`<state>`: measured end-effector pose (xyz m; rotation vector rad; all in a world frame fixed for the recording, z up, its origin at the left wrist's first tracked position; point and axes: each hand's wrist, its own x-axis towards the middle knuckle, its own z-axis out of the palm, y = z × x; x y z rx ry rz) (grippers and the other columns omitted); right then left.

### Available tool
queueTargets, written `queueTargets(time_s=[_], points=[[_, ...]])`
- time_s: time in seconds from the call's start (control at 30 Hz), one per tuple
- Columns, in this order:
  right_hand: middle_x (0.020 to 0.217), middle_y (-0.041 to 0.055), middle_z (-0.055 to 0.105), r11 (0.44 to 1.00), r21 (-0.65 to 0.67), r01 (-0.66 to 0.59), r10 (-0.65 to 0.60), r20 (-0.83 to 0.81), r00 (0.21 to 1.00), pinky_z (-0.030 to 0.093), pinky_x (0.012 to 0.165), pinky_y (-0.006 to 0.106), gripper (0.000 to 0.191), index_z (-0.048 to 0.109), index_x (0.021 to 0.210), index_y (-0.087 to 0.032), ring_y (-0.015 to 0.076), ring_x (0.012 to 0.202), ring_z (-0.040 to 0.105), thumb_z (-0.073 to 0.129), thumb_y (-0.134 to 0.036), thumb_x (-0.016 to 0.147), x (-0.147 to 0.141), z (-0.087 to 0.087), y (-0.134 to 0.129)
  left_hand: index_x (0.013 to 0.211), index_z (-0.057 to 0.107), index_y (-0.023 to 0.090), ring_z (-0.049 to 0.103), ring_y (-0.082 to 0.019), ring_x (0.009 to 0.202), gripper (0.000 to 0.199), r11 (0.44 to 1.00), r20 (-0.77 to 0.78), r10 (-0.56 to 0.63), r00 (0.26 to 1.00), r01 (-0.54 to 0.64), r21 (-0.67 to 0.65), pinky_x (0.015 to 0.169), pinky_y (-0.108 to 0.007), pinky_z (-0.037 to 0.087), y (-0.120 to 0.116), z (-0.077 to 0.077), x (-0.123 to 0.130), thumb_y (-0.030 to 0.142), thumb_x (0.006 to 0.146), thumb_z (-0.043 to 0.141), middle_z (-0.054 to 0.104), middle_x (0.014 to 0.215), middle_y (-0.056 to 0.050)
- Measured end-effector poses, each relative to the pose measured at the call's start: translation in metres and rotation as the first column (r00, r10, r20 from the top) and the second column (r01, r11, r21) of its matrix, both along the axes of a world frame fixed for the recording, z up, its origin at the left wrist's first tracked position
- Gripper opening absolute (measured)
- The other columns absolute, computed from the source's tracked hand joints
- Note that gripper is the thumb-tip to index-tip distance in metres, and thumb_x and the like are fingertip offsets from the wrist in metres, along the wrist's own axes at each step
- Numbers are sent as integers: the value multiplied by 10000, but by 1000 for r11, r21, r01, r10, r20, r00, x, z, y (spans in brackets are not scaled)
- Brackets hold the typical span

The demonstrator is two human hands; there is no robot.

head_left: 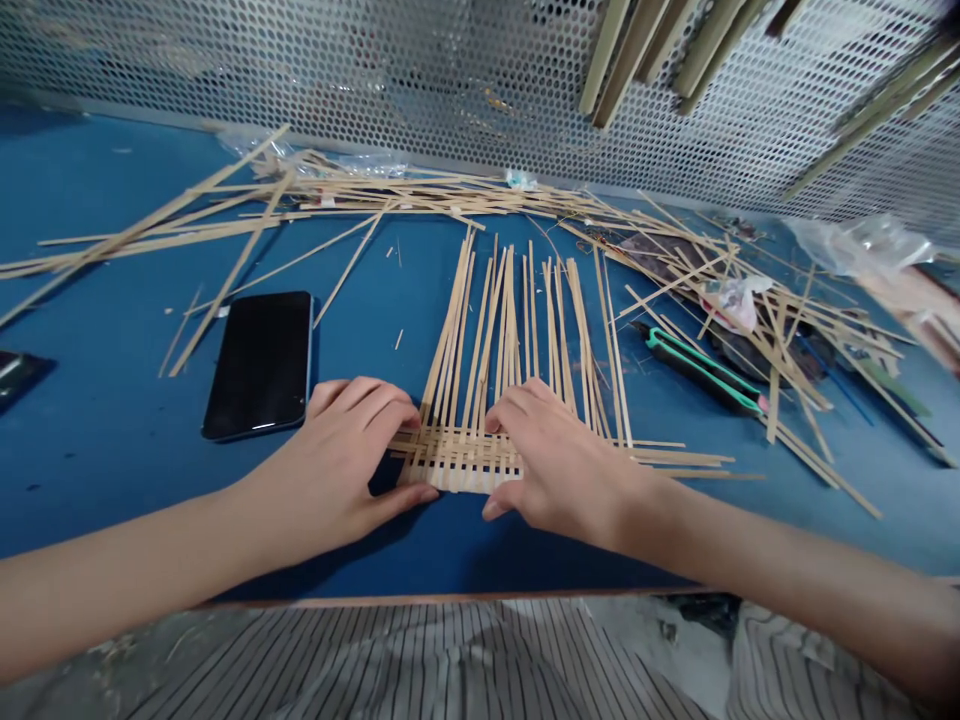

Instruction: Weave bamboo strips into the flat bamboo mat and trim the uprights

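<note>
A partly woven mat of thin bamboo strips (469,455) lies on the blue table in front of me. Its long upright strips (480,330) fan away from me, and several crosswise strips poke out at the right. My left hand (360,450) grips the mat's left end, thumb along the near edge and fingers curled over the weave. Around the middle and right of the weave, my right hand (551,455) has its fingers bent onto the strips and its thumb at the near edge. Both palms hide parts of the mat.
A black phone (259,365) lies left of my left hand. To the right is a green and black utility knife (705,370) beside scattered strips (795,350). More loose strips (420,190) lie along the back, below a perforated metal panel (375,80).
</note>
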<state>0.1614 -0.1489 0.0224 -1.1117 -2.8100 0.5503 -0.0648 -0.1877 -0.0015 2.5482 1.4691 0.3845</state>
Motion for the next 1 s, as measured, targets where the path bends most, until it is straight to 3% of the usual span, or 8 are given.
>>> queueTargets(time_s=[0.2,0.3,0.4,0.5,0.6,0.83,1.0], points=[[941,113,585,999,-32,10,-11,-34,999,473,849,425,487,606,905,-87,278,926,507,887,-338,597,3,-4,-1,970,519,174,525,-309,1006,417,1000,-20,5,1000,-5,-1,840,-467,345,-1,4,2,518,775,652,596,1041,-96],[1019,114,577,999,3,-37,37,-103,994,462,884,441,561,567,1020,-91,281,978,507,854,-394,645,12,-6,-2,1045,524,143,486,-339,1083,482,999,-43,6,999,-4,38,892,-489,332,0,7,8,502,754,661,572,1124,-139],[1114,124,555,997,70,-39,52,-188,981,446,934,443,750,467,1190,-91,282,1057,499,835,-460,651,27,-7,-4,1142,524,138,451,-336,1143,554,997,-40,-61,997,62,36,940,-482,317,2,8,21,507,755,671,560,1188,-136],[1111,118,554,993,115,-12,32,-167,985,446,932,469,856,414,1247,-114,293,1053,507,858,-468,607,41,-10,-4,1144,545,138,444,-325,1164,545,987,-25,-159,987,159,9,966,-475,305,6,6,35,515,770,668,573,1194,-124],[1116,118,558,995,95,-10,21,-117,993,450,922,500,790,421,1224,-149,306,1050,521,864,-402,621,47,-14,-4,1105,565,107,449,-337,1160,562,977,-28,-212,977,212,0,969,-488,314,13,4,45,542,762,662,576,1176,-148],[1007,99,578,998,16,67,-66,-101,993,495,854,476,588,488,1055,-167,300,976,565,866,-267,616,38,-15,-8,975,581,116,479,-328,1091,466,979,-17,-204,979,203,-12,915,-480,365,21,4,51,526,766,660,574,1105,-146],[1007,118,587,988,-3,152,-152,-76,985,507,838,484,611,506,1055,-159,313,978,582,874,-206,570,32,-12,-9,966,563,142,475,-316,1082,422,973,0,-232,973,232,-6,911,-468,374,20,3,51,512,779,645,565,1110,-134]])
